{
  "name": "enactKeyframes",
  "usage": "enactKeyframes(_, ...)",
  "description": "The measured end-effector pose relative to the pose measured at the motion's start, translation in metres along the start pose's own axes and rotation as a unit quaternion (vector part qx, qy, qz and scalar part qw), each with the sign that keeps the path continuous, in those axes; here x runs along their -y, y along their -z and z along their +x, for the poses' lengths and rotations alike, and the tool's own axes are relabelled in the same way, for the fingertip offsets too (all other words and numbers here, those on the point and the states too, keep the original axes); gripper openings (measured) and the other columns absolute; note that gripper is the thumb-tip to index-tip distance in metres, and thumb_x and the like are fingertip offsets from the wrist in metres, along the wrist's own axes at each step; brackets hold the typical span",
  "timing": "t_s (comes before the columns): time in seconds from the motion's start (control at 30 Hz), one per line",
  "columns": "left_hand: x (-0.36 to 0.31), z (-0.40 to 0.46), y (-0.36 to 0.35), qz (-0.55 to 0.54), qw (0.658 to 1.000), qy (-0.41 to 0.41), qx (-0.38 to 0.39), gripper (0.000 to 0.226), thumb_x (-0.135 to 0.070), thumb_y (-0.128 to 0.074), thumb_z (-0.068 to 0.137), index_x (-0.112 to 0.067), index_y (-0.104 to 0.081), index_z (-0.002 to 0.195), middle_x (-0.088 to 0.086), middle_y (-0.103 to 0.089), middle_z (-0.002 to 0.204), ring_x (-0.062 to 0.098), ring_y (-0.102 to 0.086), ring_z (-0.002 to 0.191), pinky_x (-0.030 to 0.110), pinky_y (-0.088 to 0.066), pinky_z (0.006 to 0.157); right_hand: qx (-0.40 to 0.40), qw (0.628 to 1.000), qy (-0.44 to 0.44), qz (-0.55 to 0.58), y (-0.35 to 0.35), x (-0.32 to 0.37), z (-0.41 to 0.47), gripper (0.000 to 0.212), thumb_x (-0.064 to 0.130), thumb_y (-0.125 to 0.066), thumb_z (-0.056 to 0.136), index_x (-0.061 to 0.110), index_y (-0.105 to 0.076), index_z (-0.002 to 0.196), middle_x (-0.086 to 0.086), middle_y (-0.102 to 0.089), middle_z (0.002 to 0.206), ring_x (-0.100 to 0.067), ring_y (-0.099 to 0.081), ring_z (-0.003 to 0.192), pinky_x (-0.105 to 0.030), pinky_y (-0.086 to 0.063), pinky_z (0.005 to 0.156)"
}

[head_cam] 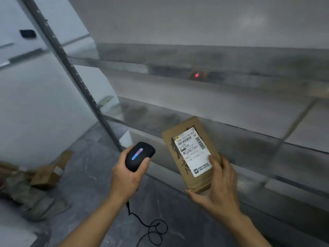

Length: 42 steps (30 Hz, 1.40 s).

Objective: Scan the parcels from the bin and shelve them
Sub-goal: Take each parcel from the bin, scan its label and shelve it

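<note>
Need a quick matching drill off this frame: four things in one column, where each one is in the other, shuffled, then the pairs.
Things:
1. scanner
2. brown parcel
3. red light spot
4. pile of packages

Places:
A. on the floor at the far left
B. in the right hand, label facing up
C. in the left hand, cord dangling below
D. on the front edge of the upper shelf

Pairs: 1-C, 2-B, 3-D, 4-A
</note>
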<state>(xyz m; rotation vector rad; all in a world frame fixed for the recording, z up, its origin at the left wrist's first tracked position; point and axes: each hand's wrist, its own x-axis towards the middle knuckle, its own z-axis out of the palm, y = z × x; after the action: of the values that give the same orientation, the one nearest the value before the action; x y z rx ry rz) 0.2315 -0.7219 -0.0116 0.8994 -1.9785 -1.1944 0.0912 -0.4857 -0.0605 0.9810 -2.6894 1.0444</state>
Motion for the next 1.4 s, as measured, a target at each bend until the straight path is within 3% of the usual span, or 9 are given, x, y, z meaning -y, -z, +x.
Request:
enactKeyframes(0.07, 0.012, 0.009, 0.03, 0.001, 0.998, 0.019, -0.066, 0.054, -0.068, -0.082, 0.071, -0.046, -0.062, 0.116, -0.028, -0.072, 0.098, 0.003, -0.072, 0.086, 0.037, -0.059, 0.08, 0.007, 0.999, 0.043, 0.031, -0.018, 0.032, 0.017, 0.123, 0.075, -0.076, 0.051, 0.015, -0.032, 0.15, -0.018, -0.028, 0.155, -0.041, -0.034, 0.14, -0.062, -0.039, 0.108)
enactKeyframes(0.17, 0.029, 0.028, 0.072, -0.007, 0.989, 0.057, -0.139, 0.054, -0.068, -0.077, 0.066, -0.047, -0.062, 0.113, -0.01, -0.075, 0.099, 0.024, -0.074, 0.083, 0.045, -0.061, 0.076, 0.003, 0.991, 0.108, 0.074, -0.042, 0.086, 0.045, 0.126, 0.075, -0.077, 0.05, 0.016, -0.031, 0.151, -0.017, -0.024, 0.159, -0.039, -0.034, 0.14, -0.057, -0.038, 0.109)
enactKeyframes(0.27, 0.048, 0.052, 0.109, -0.006, 0.982, 0.061, -0.178, 0.052, -0.068, -0.074, 0.064, -0.052, -0.059, 0.112, -0.005, -0.075, 0.102, 0.024, -0.074, 0.082, 0.039, -0.06, 0.071, -0.005, 0.98, 0.169, 0.107, -0.063, 0.145, 0.08, 0.125, 0.075, -0.077, 0.052, 0.017, -0.029, 0.153, -0.014, -0.02, 0.16, -0.034, -0.029, 0.142, -0.054, -0.035, 0.11)
enactKeyframes(0.37, 0.063, 0.089, 0.138, -0.018, 0.979, 0.044, -0.2, 0.057, -0.072, -0.075, 0.068, -0.048, -0.059, 0.117, -0.007, -0.072, 0.107, 0.024, -0.074, 0.086, 0.049, -0.063, 0.077, -0.025, 0.97, 0.207, 0.124, -0.085, 0.2, 0.117, 0.124, 0.074, -0.079, 0.056, 0.019, -0.027, 0.154, -0.013, -0.019, 0.16, -0.031, -0.025, 0.145, -0.049, -0.029, 0.114)
enactKeyframes(0.53, 0.069, 0.175, 0.193, -0.06, 0.977, -0.004, -0.206, 0.067, -0.078, -0.074, 0.067, -0.045, -0.059, 0.123, -0.005, -0.074, 0.106, 0.03, -0.074, 0.088, 0.058, -0.061, 0.079, -0.065, 0.966, 0.211, 0.131, -0.128, 0.29, 0.181, 0.122, 0.072, -0.079, 0.057, 0.02, -0.026, 0.154, -0.014, -0.02, 0.159, -0.035, -0.026, 0.145, -0.055, -0.033, 0.116)
enactKeyframes(0.8, 0.053, 0.301, 0.264, -0.075, 0.972, -0.066, -0.212, 0.064, -0.071, -0.074, 0.071, -0.037, -0.06, 0.124, -0.007, -0.073, 0.106, 0.03, -0.074, 0.085, 0.055, -0.061, 0.078, -0.128, 0.96, 0.209, 0.133, -0.177, 0.392, 0.275, 0.122, 0.076, -0.076, 0.058, 0.018, -0.026, 0.153, -0.017, -0.02, 0.159, -0.032, -0.023, 0.146, -0.057, -0.03, 0.116)
enactKeyframes(1.1, 0.032, 0.399, 0.273, -0.086, 0.967, -0.092, -0.222, 0.065, -0.068, -0.076, 0.072, -0.035, -0.059, 0.125, -0.011, -0.071, 0.108, 0.029, -0.074, 0.091, 0.055, -0.062, 0.079, -0.183, 0.939, 0.226, 0.182, -0.208, 0.45, 0.373, 0.122, 0.071, -0.082, 0.058, 0.013, -0.03, 0.152, -0.019, -0.025, 0.155, -0.031, -0.025, 0.145, -0.053, -0.03, 0.117)
enactKeyframes(1.4, 0.027, 0.477, 0.28, -0.108, 0.966, -0.09, -0.216, 0.067, -0.071, -0.075, 0.07, -0.033, -0.06, 0.124, -0.005, -0.075, 0.106, 0.035, -0.074, 0.086, 0.055, -0.061, 0.08, -0.262, 0.932, 0.164, 0.189, -0.23, 0.483, 0.463, 0.118, 0.071, -0.082, 0.058, 0.012, -0.033, 0.149, -0.016, -0.027, 0.154, -0.031, -0.026, 0.142, -0.045, -0.028, 0.118)
